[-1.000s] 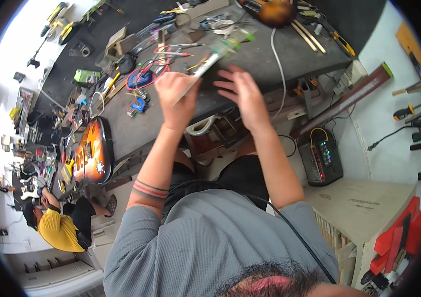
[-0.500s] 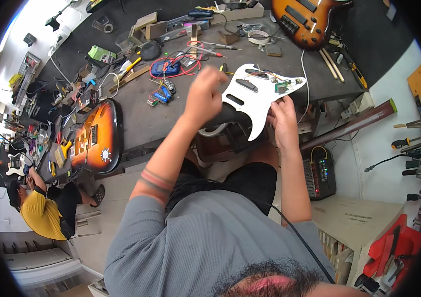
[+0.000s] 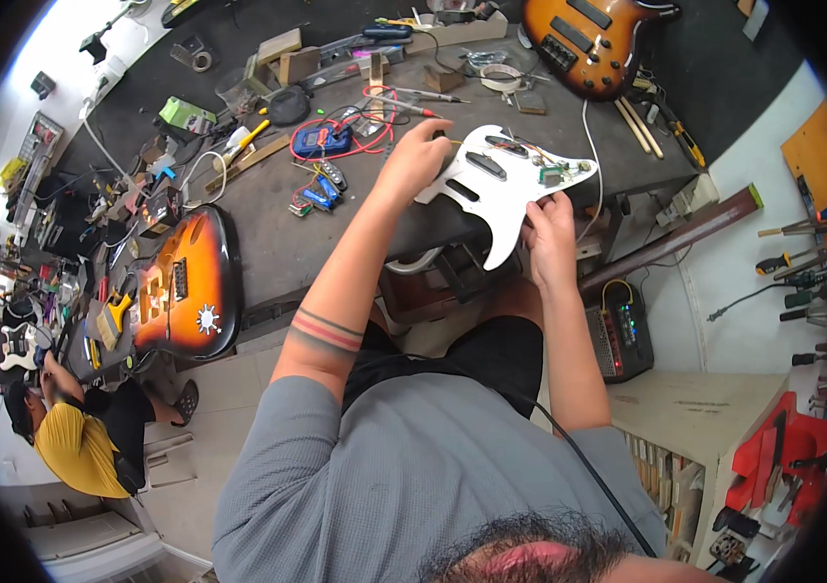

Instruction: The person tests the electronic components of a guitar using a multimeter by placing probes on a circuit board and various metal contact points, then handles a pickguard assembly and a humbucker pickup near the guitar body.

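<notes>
A white guitar pickguard (image 3: 508, 199) lies face down or tilted at the bench's near edge, with pickups, wires and a small green circuit board (image 3: 551, 176) on it. My right hand (image 3: 551, 236) grips its lower right edge, thumb and fingertips against the plate. My left hand (image 3: 417, 160) is at the upper left end of the pickguard, fingers curled together beside a thin yellow wire. What those fingers hold, if anything, is too small to make out. Left of it lie a blue multimeter (image 3: 322, 141) with red leads and a blue part with wires (image 3: 319, 194).
A sunburst guitar body (image 3: 190, 284) rests on the bench's left part. A sunburst bass (image 3: 583, 44) lies at the back right. A roll of tape (image 3: 501, 78) and wooden sticks (image 3: 639, 128) are nearby. An amplifier (image 3: 619, 332) stands below. Another person (image 3: 83, 442) works at far left.
My left hand has moved slightly right and down toward the pickguard's left end, from a blurred, raised position. My right hand keeps its hold. The whole view has shifted a little.
</notes>
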